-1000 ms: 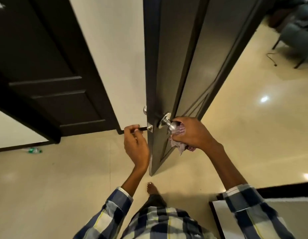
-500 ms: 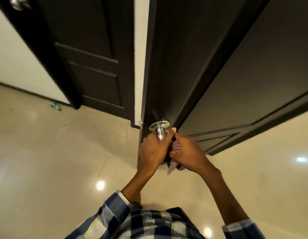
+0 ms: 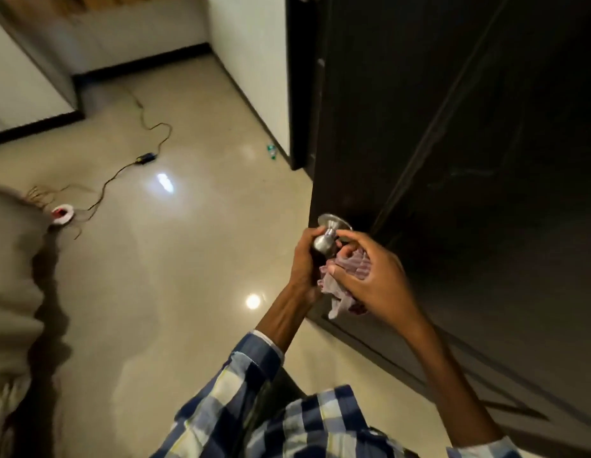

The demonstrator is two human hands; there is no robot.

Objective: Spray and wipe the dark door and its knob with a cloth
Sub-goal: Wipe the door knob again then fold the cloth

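Note:
The dark door [image 3: 452, 133] fills the right side of the head view, its free edge running down the middle. A silver knob [image 3: 324, 242] on a round plate sticks out near that edge. My left hand [image 3: 304, 259] curls round the knob from the left. My right hand [image 3: 373, 279] holds a bunched pink striped cloth [image 3: 347, 276] just right of and below the knob, its index finger reaching toward the knob's neck. No spray bottle is in view.
Glossy beige floor [image 3: 175, 292] spreads to the left. A black cable with an adapter [image 3: 147, 157] runs to a white and red socket [image 3: 61, 214]. A small green bottle [image 3: 271, 151] lies by the white wall. Light fabric [image 3: 10, 292] hangs at the left edge.
My left hand went from the latch at the door's edge onto the knob. The cloth hand has slid from the knob to its right side. My view swung left, showing more floor.

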